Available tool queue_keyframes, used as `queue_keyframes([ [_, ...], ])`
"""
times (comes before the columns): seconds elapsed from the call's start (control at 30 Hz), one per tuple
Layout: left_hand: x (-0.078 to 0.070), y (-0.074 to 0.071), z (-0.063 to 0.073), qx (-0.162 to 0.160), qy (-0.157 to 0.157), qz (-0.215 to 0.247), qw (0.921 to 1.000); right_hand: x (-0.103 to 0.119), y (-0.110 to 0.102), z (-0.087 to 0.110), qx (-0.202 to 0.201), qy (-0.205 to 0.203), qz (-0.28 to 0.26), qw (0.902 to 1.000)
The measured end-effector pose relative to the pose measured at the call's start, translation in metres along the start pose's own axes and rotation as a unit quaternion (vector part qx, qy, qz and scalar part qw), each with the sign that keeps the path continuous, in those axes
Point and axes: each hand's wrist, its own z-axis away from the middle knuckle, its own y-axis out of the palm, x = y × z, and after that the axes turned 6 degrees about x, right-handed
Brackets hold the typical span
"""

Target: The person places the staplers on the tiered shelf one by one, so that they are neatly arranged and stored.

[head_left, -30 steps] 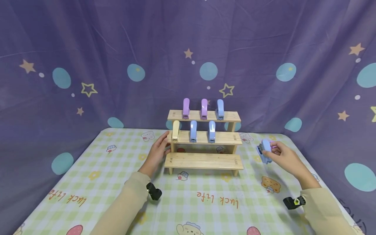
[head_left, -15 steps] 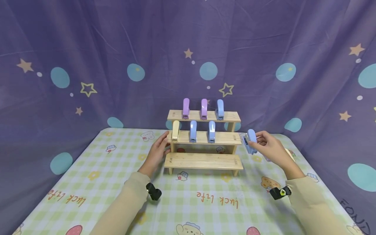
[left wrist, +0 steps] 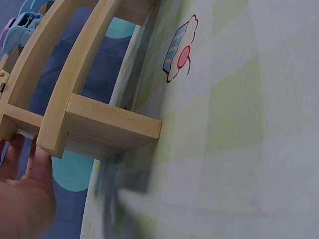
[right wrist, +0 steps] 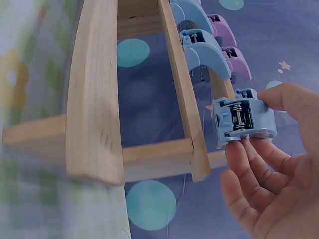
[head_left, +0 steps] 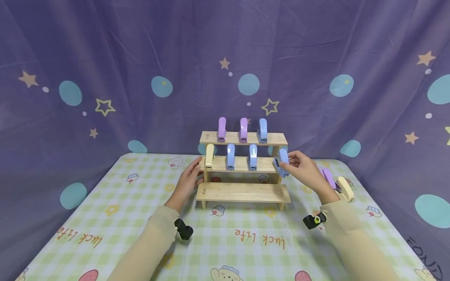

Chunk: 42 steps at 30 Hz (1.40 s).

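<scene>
My right hand (head_left: 304, 171) pinches a light blue mini stapler (head_left: 282, 163) between thumb and fingers. The stapler is tilted and overlaps the right end of the middle shelf (head_left: 267, 165) in the head view; the right wrist view shows its spring side. My left hand (head_left: 187, 182) touches the left end of the wooden three-step rack (head_left: 242, 192), its fingers fairly straight. On the middle shelf stand a cream stapler (head_left: 209, 157) and two blue staplers (head_left: 230, 157). The top shelf bears two purple staplers (head_left: 222, 129) and a blue stapler (head_left: 263, 131).
Right of the rack, a purple stapler (head_left: 329, 178) and a cream stapler (head_left: 346, 189) lie on the checked tablecloth (head_left: 147, 218), partly behind my right forearm. Behind the table hangs a purple curtain (head_left: 197, 89) with stars and dots.
My right hand has carried the blue stapler leftward and up, from over the cloth to the middle shelf's right end. The left hand stays put. The staplers on the right have come into view.
</scene>
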Motion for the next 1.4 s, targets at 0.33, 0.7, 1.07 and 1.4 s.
queue_keyframes([
  [0.33,-0.005,-0.002,0.001,0.006,-0.017,0.016,0.9997,0.006,0.015,-0.019,-0.013,0.016,-0.008,0.9997],
  [0.7,-0.002,-0.002,0.0,-0.004,-0.012,0.006,0.9999,0.008,0.02,-0.031,0.002,0.042,-0.028,0.9987],
  [1.07,-0.002,-0.001,0.001,-0.003,0.001,0.0,1.0,0.006,0.019,-0.033,0.008,0.037,-0.025,0.999],
  [1.4,-0.002,0.0,0.001,-0.003,-0.008,0.009,0.9999,0.0,0.013,-0.023,0.01,0.032,-0.033,0.9989],
])
